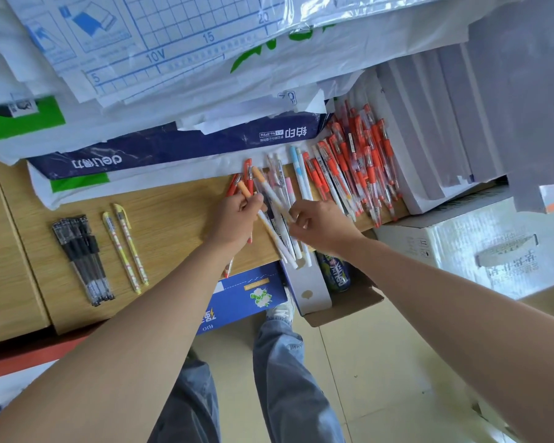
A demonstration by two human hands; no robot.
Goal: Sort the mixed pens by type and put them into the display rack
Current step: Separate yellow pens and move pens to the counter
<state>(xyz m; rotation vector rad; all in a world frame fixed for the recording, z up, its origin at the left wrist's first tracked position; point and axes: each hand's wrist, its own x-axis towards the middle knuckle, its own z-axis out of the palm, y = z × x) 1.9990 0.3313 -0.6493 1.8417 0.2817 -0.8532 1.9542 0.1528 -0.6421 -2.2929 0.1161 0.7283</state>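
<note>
- Two hands of mine are in among the loose pens. My left hand (237, 219) has its fingers curled round a white pen with an orange cap (244, 188), cap pointing away from me.
- My right hand (320, 228) pinches, as far as I can tell through the blur, the near end of a second orange-capped pen (259, 174), which lies just beside the first.
- Between and under both hands lies the mixed heap of pens (282, 183), white, pink and blue-capped, on the wooden table (173, 219). Some of them stick out over its near edge.
- Right of that heap, a thick pile of red pens (362, 167) reaches up to the stacked white boxes (429, 139).
- Well apart on my left, a bunch of black pens (84, 257) lies side by side, with two yellow pens (125, 247) just beside it.
- Behind the heap, a blue paper pack (173, 148) lies on the table under loose white sheets.
</note>
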